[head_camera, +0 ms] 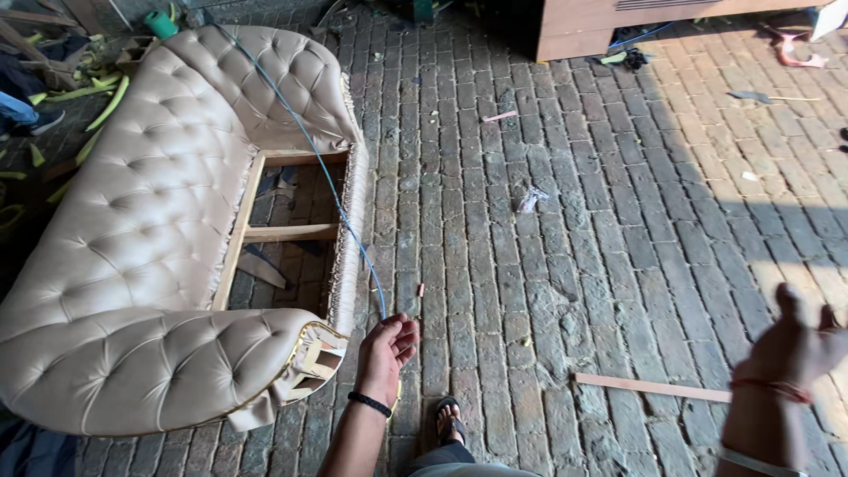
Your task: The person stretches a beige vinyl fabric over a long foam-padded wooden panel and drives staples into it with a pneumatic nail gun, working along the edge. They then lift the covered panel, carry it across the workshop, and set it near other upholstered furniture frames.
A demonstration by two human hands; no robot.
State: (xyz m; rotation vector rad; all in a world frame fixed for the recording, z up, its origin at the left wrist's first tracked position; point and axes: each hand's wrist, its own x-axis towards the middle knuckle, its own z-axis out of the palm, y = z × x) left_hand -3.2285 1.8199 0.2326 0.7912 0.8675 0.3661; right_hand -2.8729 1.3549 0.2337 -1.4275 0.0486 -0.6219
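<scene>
We are pinching one blue hose (327, 172) in our left hand (386, 350) beside the one tufted sofa frame (150, 221) | right hand (792, 346) spread, holding nothing | open brick floor (548, 265) right of sofa | one wood strip (649, 387) lying there

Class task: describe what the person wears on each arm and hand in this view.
Both forearms are bare, with no sleeves in view. The left hand has a black band at the wrist. The right hand has a thin reddish thread at the wrist and a pale band lower on the forearm.
</scene>
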